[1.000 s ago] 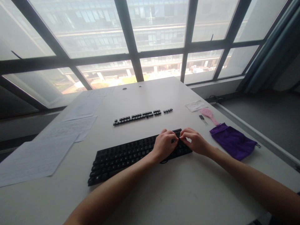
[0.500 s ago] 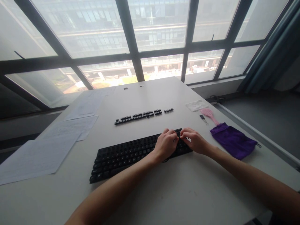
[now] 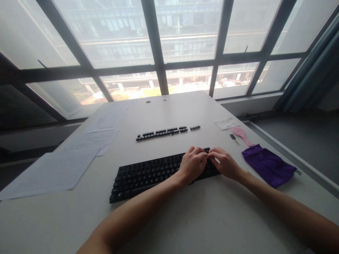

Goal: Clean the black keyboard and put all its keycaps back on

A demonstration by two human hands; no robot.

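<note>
- The keyboard (image 3: 148,173) looked like black plastic, mostly matt, with a faint sheen on its keys.
- The loose keycaps (image 3: 159,134) were dark plastic, their tops catching pale light.
- The tabletop (image 3: 185,109) was white and smooth, softly glossy toward the window panes (image 3: 188,31), which were hazy glass.
- The sheets (image 3: 53,176) were thin matt paper.
- The pouch (image 3: 267,164) was soft, creased purple cloth.
- The brush (image 3: 238,132) appeared to be pink plastic.
- The curtain (image 3: 302,74) was matt, folded fabric.

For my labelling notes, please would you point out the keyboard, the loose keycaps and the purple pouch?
Keyboard (image 3: 150,173), head view: on its main keys.
Loose keycaps (image 3: 167,132), head view: middle of the row.
Purple pouch (image 3: 268,165), head view: middle of its fabric.
</note>
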